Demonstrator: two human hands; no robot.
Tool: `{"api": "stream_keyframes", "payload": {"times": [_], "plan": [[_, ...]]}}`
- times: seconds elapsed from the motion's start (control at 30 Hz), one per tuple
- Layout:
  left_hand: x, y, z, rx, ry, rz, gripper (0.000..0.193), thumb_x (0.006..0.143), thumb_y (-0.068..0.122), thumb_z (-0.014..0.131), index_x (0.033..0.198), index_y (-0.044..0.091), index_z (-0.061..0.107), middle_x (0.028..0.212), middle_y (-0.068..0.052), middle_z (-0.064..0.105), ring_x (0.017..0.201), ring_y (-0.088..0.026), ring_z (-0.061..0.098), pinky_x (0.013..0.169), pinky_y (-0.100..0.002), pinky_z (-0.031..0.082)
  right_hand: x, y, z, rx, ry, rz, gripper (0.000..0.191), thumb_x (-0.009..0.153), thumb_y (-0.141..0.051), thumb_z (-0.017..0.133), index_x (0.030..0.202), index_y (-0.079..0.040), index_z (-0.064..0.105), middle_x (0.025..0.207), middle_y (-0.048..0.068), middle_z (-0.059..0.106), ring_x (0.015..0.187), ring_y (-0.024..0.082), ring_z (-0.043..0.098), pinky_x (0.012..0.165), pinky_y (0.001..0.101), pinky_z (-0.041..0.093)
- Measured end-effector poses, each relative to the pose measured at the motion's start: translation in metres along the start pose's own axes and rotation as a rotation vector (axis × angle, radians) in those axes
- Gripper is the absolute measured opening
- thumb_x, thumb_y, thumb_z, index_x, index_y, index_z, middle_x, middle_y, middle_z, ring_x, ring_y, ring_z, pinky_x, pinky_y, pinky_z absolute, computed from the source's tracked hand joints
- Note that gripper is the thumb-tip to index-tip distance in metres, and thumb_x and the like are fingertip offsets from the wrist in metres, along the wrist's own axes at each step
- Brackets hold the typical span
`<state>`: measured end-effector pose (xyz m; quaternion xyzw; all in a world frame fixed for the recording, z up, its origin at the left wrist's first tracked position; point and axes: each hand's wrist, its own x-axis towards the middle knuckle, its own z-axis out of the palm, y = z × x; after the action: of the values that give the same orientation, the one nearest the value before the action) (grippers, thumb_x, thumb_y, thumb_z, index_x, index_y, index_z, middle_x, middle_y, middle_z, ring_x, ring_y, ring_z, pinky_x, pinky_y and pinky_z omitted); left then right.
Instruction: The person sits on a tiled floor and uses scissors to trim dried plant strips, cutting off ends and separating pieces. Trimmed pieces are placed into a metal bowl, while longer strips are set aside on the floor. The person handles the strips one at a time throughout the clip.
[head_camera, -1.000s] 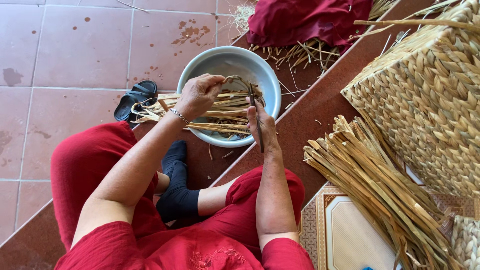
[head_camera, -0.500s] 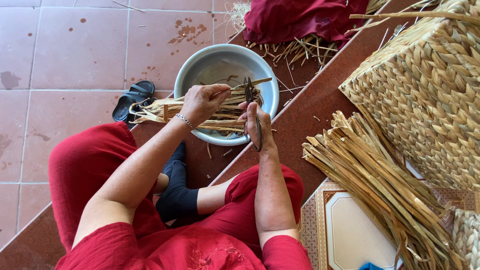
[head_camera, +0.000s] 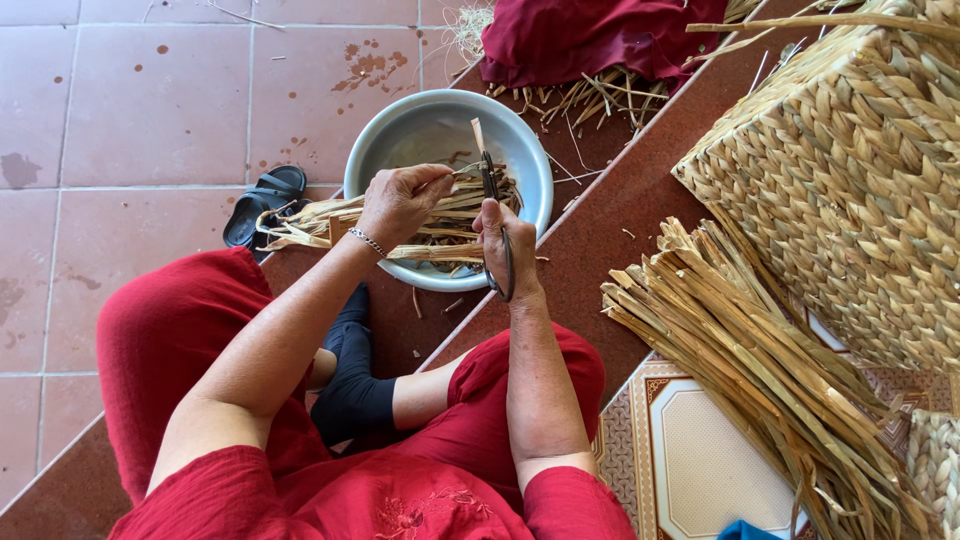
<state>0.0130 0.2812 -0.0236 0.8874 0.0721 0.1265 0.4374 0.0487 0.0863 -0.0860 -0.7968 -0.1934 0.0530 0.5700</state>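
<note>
The person's right hand (head_camera: 503, 240) is closed around dark scissors (head_camera: 497, 225), blades up at a dried reed strip (head_camera: 478, 150) pinched by the left hand (head_camera: 400, 200) over the pale blue basin (head_camera: 380, 150). The fingertips sit very close to the blades, so a nick looks possible. Cut pieces could also miss the basin and drop onto the tiled step (head_camera: 590, 260).
</note>
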Motion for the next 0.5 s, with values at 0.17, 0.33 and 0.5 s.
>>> {"api": "stream_keyframes", "payload": {"times": [0.17, 0.33, 0.5], "plan": [[0.006, 0.004, 0.001, 0.073, -0.047, 0.113, 0.026, 0.092, 0.022, 0.075, 0.114, 0.009, 0.077, 0.093, -0.013, 0.073, 0.078, -0.025, 0.073, 0.069, -0.035, 0.055, 0.001, -0.003, -0.002, 0.017, -0.019, -0.031, 0.071, 0.104, -0.066, 0.031, 0.084, -0.007, 0.066, 0.067, 0.003, 0.063, 0.064, 0.012, 0.065, 0.054, 0.0278, 0.054], [0.012, 0.008, 0.011, -0.114, 0.035, 0.162, 0.018, 0.096, 0.017, 0.076, 0.108, 0.005, 0.075, 0.093, -0.009, 0.073, 0.077, -0.019, 0.071, 0.069, -0.031, 0.056, -0.003, -0.008, -0.004, 0.224, -0.105, 0.15, 0.073, 0.101, -0.068, 0.031, 0.1, -0.004, 0.066, 0.07, 0.003, 0.06, 0.057, 0.007, 0.055, 0.048, 0.024, 0.045], [0.015, 0.01, 0.013, -0.122, 0.106, 0.165, 0.013, 0.095, 0.015, 0.077, 0.105, 0.006, 0.076, 0.093, -0.006, 0.074, 0.076, -0.016, 0.072, 0.067, -0.031, 0.056, -0.004, -0.013, -0.005, 0.31, -0.18, 0.187, 0.082, 0.095, -0.075, 0.03, 0.111, -0.003, 0.064, 0.076, 0.001, 0.063, 0.056, 0.003, 0.053, 0.047, 0.0188, 0.044]]}}
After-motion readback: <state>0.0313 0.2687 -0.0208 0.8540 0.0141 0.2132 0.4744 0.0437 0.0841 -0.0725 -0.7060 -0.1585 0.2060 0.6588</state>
